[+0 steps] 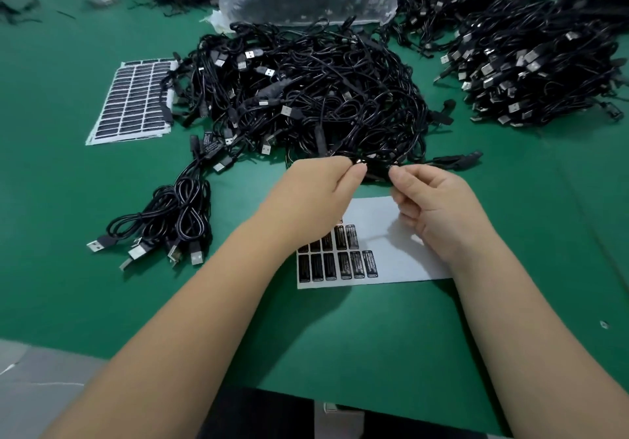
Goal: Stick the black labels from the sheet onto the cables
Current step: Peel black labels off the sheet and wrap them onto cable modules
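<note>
My left hand (320,186) and right hand (432,200) each keep a pinching grip on one cable (376,169) at the near edge of the cable pile (306,98). The label sheet (374,234) lies directly beneath on the tabletop (340,336), whose green surface lies bare toward me.

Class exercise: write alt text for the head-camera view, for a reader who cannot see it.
Both hands, left hand and right hand, pinch a thin black cable above a white backing sheet of black labels on a green table. Behind lies a tangled heap of black USB cables.
</note>
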Tool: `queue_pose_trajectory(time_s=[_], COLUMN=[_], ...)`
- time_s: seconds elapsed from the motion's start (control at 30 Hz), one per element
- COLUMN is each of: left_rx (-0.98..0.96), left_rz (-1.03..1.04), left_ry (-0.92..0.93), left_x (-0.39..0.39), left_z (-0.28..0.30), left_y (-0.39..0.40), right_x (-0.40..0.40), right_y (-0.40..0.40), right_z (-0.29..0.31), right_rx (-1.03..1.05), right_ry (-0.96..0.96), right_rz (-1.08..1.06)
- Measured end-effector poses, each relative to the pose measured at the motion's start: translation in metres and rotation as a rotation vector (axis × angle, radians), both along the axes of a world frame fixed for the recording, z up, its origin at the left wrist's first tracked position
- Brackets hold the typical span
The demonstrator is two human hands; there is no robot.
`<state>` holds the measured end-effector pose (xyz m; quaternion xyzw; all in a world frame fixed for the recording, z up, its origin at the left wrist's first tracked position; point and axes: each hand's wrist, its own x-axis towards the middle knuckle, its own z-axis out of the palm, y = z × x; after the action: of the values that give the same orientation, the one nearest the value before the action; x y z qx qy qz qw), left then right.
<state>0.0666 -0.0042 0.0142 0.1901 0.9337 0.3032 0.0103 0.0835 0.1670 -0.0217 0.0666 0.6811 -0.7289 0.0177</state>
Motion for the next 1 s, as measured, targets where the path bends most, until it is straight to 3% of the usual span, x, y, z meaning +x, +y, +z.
queue_pose_trajectory(time_s=[0.13, 0.27, 0.37, 0.47, 0.6, 0.7, 0.8, 0.9, 1.0], left_rx=[-0.049, -0.001, -0.311, -0.704, -0.670, -0.672, -0.458, -0.270, -0.451], left_rz=[0.076, 0.425, 0.622, 0.637, 0.624, 0.650, 0.503, 0.096, -0.080], left_ry=[-0.070, 0.024, 0.056, -0.183, -0.241, -0.127, 0.240, 0.356, 0.380], left_x=[0.008, -0.011, -0.031, -0.035, -0.037, -0.036, -0.029, -0.024, -0.030], left_z=[0.008, 0.025, 0.024, 0.002, -0.018, -0.012, -0.002, -0.001, -0.019], left_y=[-0.017, -0.059, -0.095, -0.106, -0.108, -0.103, -0.074, -0.022, 0.027], right_x=[0.002, 0.002, 0.001, 0.001, 0.000, -0.005, -0.010, -0.012, -0.013], right_y=[-0.005, -0.011, -0.014, -0.015, -0.012, -0.008, -0.001, 0.001, 0.002], right_z=[0.001, 0.003, 0.003, 0.004, 0.003, 0.003, 0.004, 0.002, 0.003], right_rx=[0.035, 0.046, 0.068, 0.050, -0.007, -0.200, -0.408, -0.544, -0.601], right_ry=[-0.015, -0.067, -0.077, -0.076, -0.076, -0.119, -0.148, -0.158, -0.158], right_rz=[0.001, -0.086, -0.137, -0.162, -0.185, -0.295, -0.420, -0.497, -0.531])
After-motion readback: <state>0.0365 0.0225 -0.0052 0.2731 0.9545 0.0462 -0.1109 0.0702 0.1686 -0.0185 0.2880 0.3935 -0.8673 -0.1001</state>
